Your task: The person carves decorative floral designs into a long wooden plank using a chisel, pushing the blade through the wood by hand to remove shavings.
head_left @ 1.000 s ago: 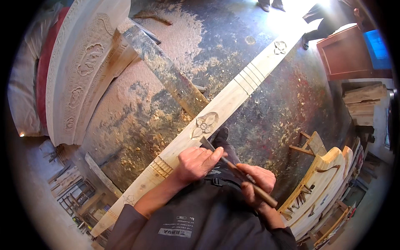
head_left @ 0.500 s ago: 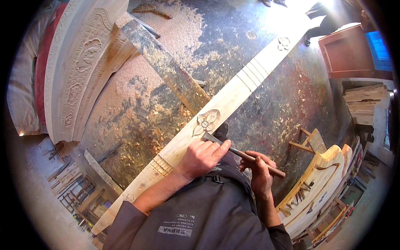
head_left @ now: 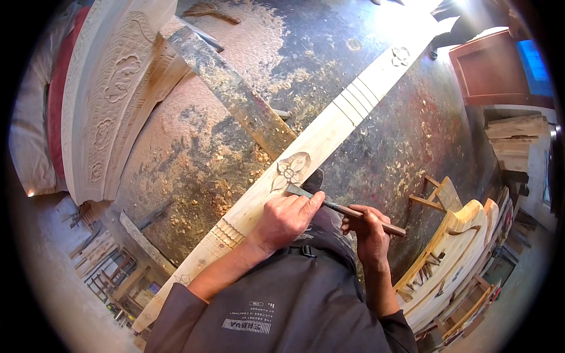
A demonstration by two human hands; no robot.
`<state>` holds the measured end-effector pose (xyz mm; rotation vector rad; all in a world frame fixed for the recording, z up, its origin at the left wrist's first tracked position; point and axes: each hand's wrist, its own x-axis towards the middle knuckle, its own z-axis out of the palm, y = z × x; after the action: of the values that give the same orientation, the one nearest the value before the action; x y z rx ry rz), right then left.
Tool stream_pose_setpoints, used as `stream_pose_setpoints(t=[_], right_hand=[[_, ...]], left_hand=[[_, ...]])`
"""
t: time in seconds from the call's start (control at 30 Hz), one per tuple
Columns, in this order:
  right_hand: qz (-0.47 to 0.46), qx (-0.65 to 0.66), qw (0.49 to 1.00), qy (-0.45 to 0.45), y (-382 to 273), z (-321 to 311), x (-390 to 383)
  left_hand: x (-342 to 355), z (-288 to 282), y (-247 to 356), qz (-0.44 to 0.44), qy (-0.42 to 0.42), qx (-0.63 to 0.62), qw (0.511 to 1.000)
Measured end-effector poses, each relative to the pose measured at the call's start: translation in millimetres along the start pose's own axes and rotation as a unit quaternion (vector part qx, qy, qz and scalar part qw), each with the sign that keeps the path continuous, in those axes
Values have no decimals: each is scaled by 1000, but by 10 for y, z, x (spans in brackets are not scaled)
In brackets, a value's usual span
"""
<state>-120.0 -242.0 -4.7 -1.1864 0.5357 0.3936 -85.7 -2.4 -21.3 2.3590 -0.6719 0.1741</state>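
Observation:
A long pale wooden beam (head_left: 321, 136) runs diagonally from lower left to upper right in front of me. On its face is a carved flower (head_left: 289, 169) with a darker ground round it. My right hand (head_left: 369, 229) grips the wooden handle of a chisel (head_left: 341, 209). The chisel's flat metal blade rests at the flower's near edge. My left hand (head_left: 285, 219) lies on the beam, its fingers curled and pressed to the chisel near the blade; the fingertips are partly hidden.
A dusty plank (head_left: 232, 88) meets the beam from the far side. A large carved panel (head_left: 118, 88) stands at the left. Curved boards (head_left: 453, 259) with several tools lie at the right, beside a small wooden stool (head_left: 441, 194). Shavings cover the floor. Another person's dark clothing (head_left: 471, 26) shows at the top right.
The chisel's handle end has dropped toward the beam's level and swung slightly away from me, with my right hand rising a little. My left hand stays almost in place.

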Motion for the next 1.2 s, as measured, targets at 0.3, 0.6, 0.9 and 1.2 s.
stream_pose_setpoints(t=[0.3, 0.6, 0.9, 1.2], right_hand=[[36, 51, 998, -22, 188, -142, 108], [34, 49, 998, -35, 222, -128, 95], [7, 70, 997, -15, 321, -206, -119], [9, 51, 999, 9, 228, -79, -121]], left_hand=[[33, -3, 18, -15, -23, 10, 1000], [-11, 19, -2, -16, -13, 14, 1000], [-37, 1, 3, 35, 8, -7, 999], [-25, -10, 0, 17, 0, -11, 1000]])
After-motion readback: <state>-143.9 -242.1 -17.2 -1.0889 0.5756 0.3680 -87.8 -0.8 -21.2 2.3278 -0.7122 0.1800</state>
